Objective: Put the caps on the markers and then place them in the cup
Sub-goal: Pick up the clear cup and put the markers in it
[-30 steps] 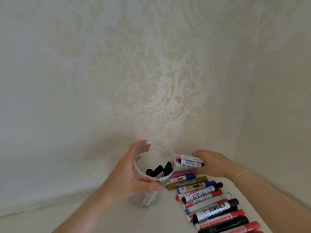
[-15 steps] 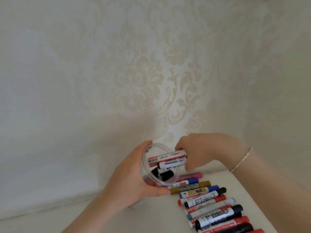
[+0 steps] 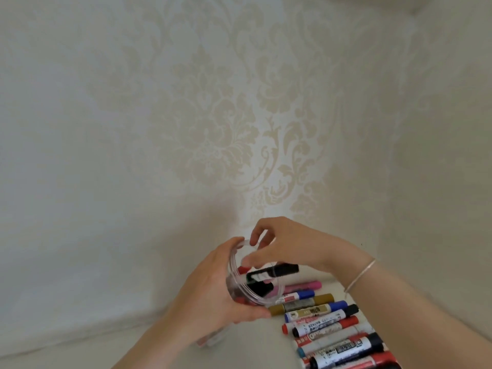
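A person's two bare hands work over a pale bench point(image 3: 80, 350) set against cream floral wallpaper point(image 3: 226, 129). The left hand point(image 3: 210, 294) wraps its fingers and thumb around a clear plastic cup point(image 3: 237, 275), tilted with its open mouth toward the right. The right hand point(image 3: 290, 246) hovers at the cup's rim, its fingers curled loosely above a black-capped marker point(image 3: 274, 271) that lies across the mouth, partly inside; whether the fingers grip it or have let go is hard to tell. Other markers already sit inside the cup. To the right, a row of capped markers point(image 3: 324, 319) lies side by side on the bench, in pink, blue, gold, black and red. A thin bracelet point(image 3: 359, 275) circles the right wrist.
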A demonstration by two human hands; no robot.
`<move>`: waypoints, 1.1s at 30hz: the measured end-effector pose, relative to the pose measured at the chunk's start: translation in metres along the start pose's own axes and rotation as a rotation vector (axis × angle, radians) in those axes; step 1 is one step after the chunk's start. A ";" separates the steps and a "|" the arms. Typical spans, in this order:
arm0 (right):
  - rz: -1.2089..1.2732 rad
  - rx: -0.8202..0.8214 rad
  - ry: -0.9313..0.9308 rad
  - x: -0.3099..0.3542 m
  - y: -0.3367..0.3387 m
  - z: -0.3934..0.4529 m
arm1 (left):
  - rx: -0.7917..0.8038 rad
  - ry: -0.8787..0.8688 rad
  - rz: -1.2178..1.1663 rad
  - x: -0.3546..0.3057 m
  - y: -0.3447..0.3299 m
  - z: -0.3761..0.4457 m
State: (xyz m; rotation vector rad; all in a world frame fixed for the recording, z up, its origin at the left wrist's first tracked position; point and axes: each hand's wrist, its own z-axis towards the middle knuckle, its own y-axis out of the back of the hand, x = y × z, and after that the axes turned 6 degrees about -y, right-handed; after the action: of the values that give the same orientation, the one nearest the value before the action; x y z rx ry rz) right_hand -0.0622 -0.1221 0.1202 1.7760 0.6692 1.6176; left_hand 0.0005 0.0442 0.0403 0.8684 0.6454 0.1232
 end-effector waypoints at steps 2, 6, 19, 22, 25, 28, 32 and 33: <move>0.386 0.105 0.001 -0.004 0.004 -0.002 | -0.009 0.010 0.000 0.000 0.000 0.001; 0.709 -0.253 0.030 -0.015 -0.025 0.007 | -0.019 0.023 -0.008 0.001 -0.003 0.003; 0.060 -0.590 -0.098 -0.109 -0.008 0.029 | -0.042 0.027 -0.058 0.000 -0.007 0.002; -0.054 -0.052 -0.252 -0.158 0.000 0.020 | -0.028 0.027 -0.047 0.002 -0.006 0.002; -0.026 0.136 -0.278 -0.178 -0.010 0.017 | -0.018 0.025 -0.047 0.002 -0.006 0.002; -0.060 0.143 -0.244 -0.184 -0.014 0.023 | 0.001 0.022 -0.038 0.002 -0.007 0.002; -0.131 0.154 -0.225 -0.183 -0.012 0.027 | 0.009 0.011 -0.017 0.000 -0.009 0.001; -0.177 0.170 -0.220 -0.182 -0.011 0.028 | 0.015 0.009 -0.002 -0.001 -0.010 0.001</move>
State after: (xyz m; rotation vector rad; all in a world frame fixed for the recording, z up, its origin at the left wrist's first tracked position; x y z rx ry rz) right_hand -0.0547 -0.2513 -0.0110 1.9217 0.8535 1.2576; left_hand -0.0012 0.0368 0.0342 0.8823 0.6560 0.1203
